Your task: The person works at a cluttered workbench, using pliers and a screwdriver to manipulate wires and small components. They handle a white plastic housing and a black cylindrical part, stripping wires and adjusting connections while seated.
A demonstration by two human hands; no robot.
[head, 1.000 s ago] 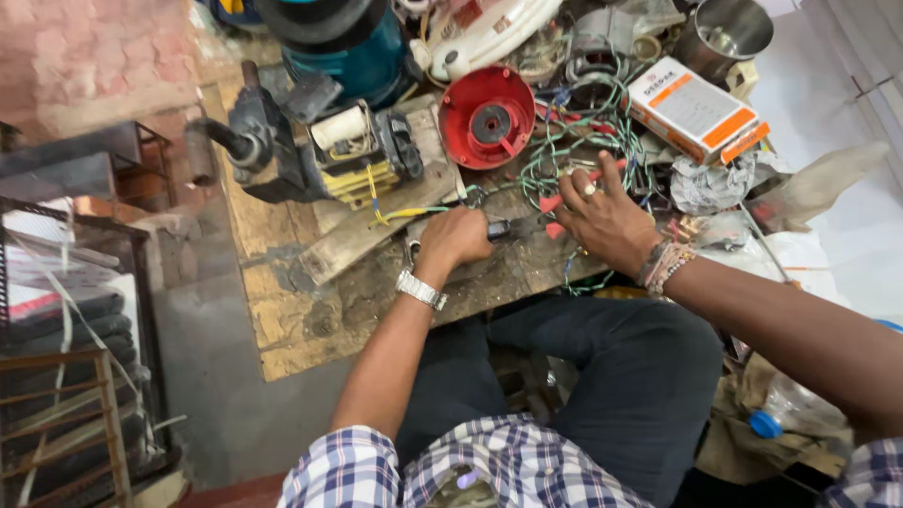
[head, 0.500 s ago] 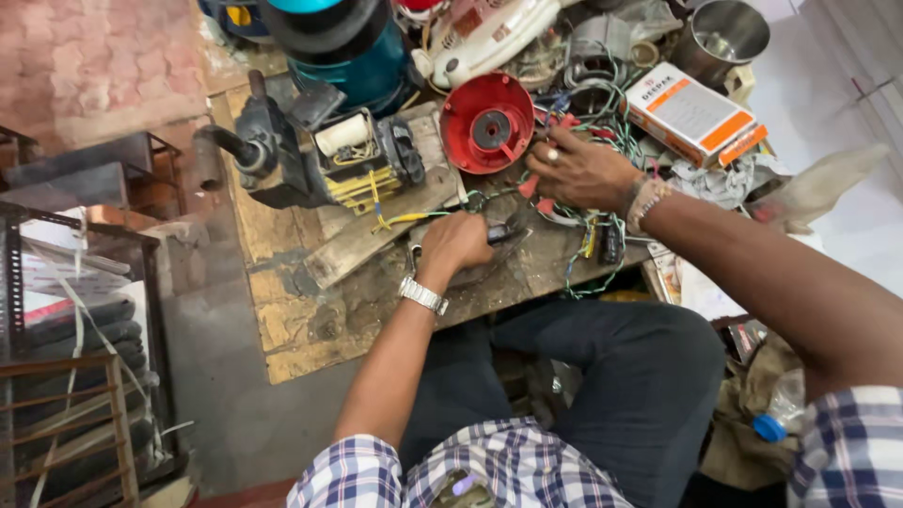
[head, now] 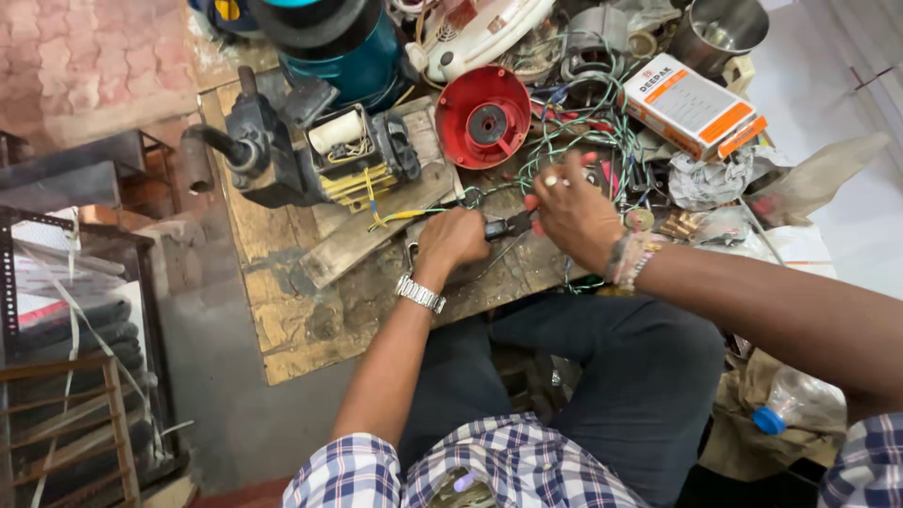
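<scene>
Pliers (head: 508, 226) low on cluttered counter (head: 301, 320), handles buried in fisted left hand (head: 453, 240), jaws barely visible. Right hand (head: 574, 212) half curled over tangled wires (head: 574, 141), fingertips hidden; grip unclear. Red round cover (head: 483, 118) beyond.

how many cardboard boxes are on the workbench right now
1. An orange and white cardboard box lies at the far right of the workbench, beyond the right hand. Others may be hidden under the wires and clutter.
</scene>
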